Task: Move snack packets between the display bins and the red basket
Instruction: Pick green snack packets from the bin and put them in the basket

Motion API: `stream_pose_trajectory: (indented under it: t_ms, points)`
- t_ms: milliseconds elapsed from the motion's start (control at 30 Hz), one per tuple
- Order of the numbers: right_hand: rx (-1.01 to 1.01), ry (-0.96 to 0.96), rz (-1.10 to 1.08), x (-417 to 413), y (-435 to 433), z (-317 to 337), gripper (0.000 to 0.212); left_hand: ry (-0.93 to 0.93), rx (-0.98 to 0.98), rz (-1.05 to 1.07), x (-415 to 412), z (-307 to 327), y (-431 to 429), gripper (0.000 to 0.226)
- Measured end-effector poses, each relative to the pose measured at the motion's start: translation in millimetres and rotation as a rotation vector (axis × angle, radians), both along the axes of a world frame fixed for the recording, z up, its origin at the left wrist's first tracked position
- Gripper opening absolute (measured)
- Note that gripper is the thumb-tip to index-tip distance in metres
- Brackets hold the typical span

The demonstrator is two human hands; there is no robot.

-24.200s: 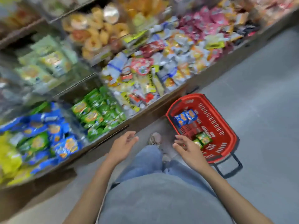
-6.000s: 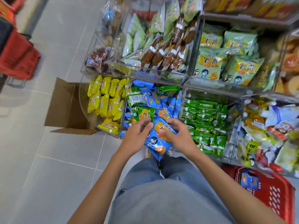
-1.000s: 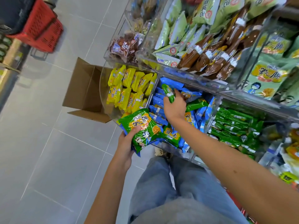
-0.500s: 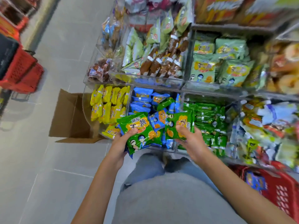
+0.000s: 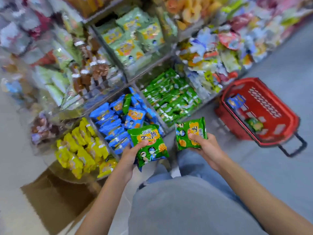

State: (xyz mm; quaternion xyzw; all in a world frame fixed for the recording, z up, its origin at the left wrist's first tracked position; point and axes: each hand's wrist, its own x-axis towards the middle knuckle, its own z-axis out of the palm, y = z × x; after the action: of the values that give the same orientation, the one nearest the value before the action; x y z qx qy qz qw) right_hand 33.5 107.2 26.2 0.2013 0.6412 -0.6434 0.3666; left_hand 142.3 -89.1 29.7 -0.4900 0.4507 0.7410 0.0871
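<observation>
As L hand (image 5: 129, 156), R hand (image 5: 205, 146) each grip green pkt (image 5: 149, 143), red basket (image 5: 271, 106) sits on grey floor (image 5: 271, 170) by bins (image 5: 131, 83).

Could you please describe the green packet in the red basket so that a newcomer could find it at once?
Look to the red basket on the grey floor, right of the display bins. Inside it, blue packets lie at the end nearest the bins; the green packet lies apart from them, nearer the black handle. It is the only green thing in the basket.

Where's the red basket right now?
Head view, right: red basket on the floor, right of the binned small green packets, beyond the right hand.
</observation>
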Motion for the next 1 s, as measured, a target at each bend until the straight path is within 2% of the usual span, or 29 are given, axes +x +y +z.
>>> stream_pose_trajectory:
  t_ms: [200,267,467,600,800,1000]
  points:
    - [0.018,-0.024,-0.386,36.1,79.1,3.5,0.013,0.043,0.047,-0.371,-66.1,3.8,51.5,0.054]
    - [0.014,-0.025,-0.505,44.4,102.2,2.4,0.007,0.046,0.057,-0.490,-88.6,5.0,74.9,0.048]
    - [-0.026,-0.059,-0.733,39.1,167.9,-2.1,0.008,0.077,0.061,-0.768,-151.0,4.8,154.7,0.040]
    - [-0.033,-0.058,-0.795,9.4,213.7,-1.4,0.012,0.058,0.049,-0.830,-187.1,3.0,209.0,0.042]
    - [-0.063,-0.081,-0.818,-36.8,270.6,-0.6,0.015,0.015,0.051,-0.840,-230.6,2.8,261.4,0.068]
    - [-0.060,-0.168,-0.846,-97.5,297.1,-20.1,0.014,-0.054,0.068,-0.822,-295.0,-15.0,285.2,0.060]
